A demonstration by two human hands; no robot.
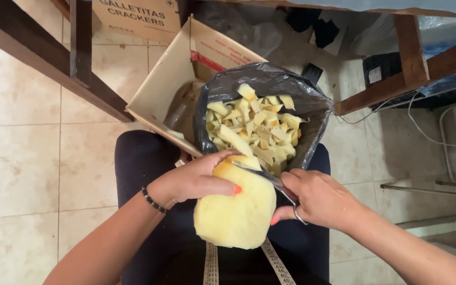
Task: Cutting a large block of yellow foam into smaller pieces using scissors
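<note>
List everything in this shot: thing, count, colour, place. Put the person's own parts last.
Peeled vegetable: one, pale yellow, over the lap, held.
Knife: one, silver blade, at the vegetable's upper edge.
Cut pieces: many, pale yellow, inside the bag.
Plastic bag: one, dark grey, open, past the knees.
Cardboard box: one, tan, open, left of the bag.
Second box: one, tan, top of frame.
Wooden beams: several, dark brown, upper left and right.
Tiled floor: beige.
Bracelet: one, black beads, left wrist.
Left hand: grip on the vegetable.
Right hand: grip on the knife.
</note>
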